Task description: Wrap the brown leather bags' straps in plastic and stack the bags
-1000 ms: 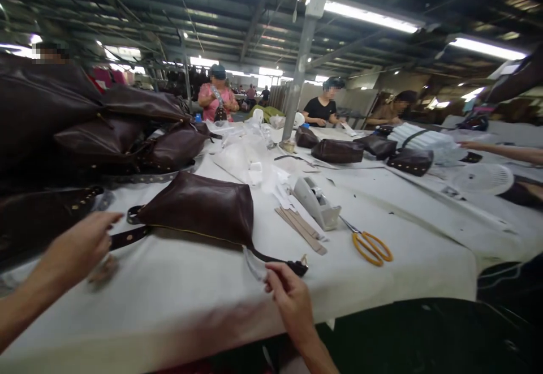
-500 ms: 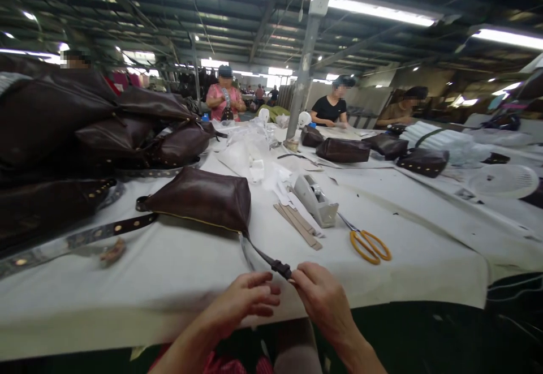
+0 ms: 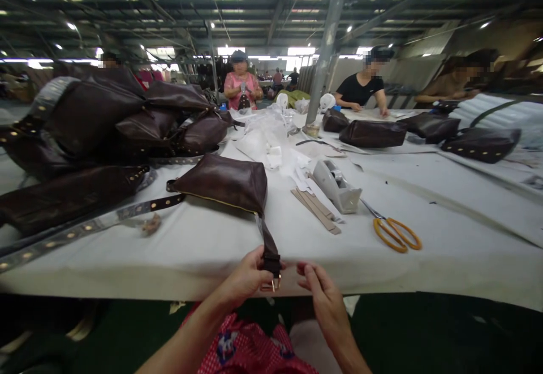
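A dark brown leather bag (image 3: 229, 184) with a yellow-edged seam lies on the white-covered table. From its near right corner a short strap (image 3: 269, 238) runs toward me and ends in a metal buckle (image 3: 271, 283). My left hand (image 3: 248, 275) grips this strap just above the buckle, at the table's near edge. Just right of the buckle is my right hand (image 3: 320, 286), its fingers loosely bent and apart, touching nothing. The bag's other strap (image 3: 148, 207), studded with brass-coloured eyelets and partly wrapped in plastic, stretches to the left.
Orange-handled scissors (image 3: 396, 233), a tape dispenser (image 3: 337, 187) and brown strips (image 3: 316, 210) lie right of the bag. More brown bags (image 3: 93, 116) are piled at the left, others (image 3: 373, 133) stand at the back right. A post (image 3: 326, 51) rises beyond; several people work across the table.
My left hand has closed on the strap end, and my right hand has let go of it. The strap has turned, so its buckle now shows. The view has shifted.
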